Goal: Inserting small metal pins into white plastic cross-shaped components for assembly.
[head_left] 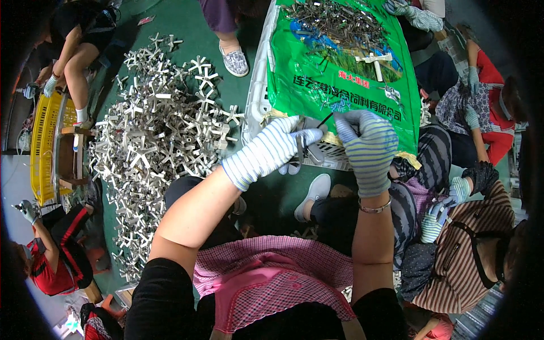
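Observation:
My left hand (pixel 263 152), in a blue-and-white striped glove, is closed around a grey metal part with several arms (pixel 313 151); the fingers cover some of it. My right hand (pixel 369 144), in a similar glove, pinches a thin dark stick-like piece (pixel 326 119) that slants toward the grey part. Whether its tip touches the part I cannot tell. Both hands are above the near edge of a green printed sack (pixel 283 48). Farther up the sack lie a pale star-shaped metal part (pixel 378 59) and a heap of small dark metal scraps (pixel 340 21).
A large heap of star-shaped metal parts (pixel 153 136) covers the green floor at left. The sack lies over a white plastic crate (pixel 254 110). A yellow crate (pixel 45 147) stands far left. Other people sit on both sides, including a person in a striped top (pixel 462 266) close at right.

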